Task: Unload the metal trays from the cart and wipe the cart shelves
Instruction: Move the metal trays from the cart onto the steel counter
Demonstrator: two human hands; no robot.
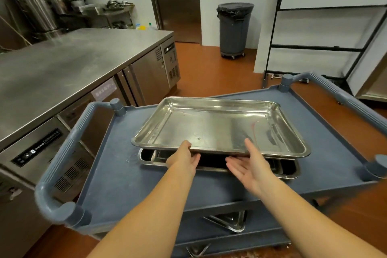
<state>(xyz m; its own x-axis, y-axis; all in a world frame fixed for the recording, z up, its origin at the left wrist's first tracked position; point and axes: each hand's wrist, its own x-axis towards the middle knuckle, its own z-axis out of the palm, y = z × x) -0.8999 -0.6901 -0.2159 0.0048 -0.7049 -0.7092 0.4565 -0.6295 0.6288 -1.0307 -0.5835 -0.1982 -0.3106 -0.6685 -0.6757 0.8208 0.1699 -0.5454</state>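
Beside the bench point(62, 65), our left hand point(184, 159) gripped the top tray point(209, 125) on the cart point(117, 174); our right hand point(249, 165) lay open, a bin point(234, 29) beyond.

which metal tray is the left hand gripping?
The top tray, pinched at its near rim by the left hand; it sits raised and askew over the second tray resting on the cart.

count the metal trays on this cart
4: top tray gripped by the left hand, second tray beneath it, third tray on the lower shelf, fourth tray lower still; others may be hidden.
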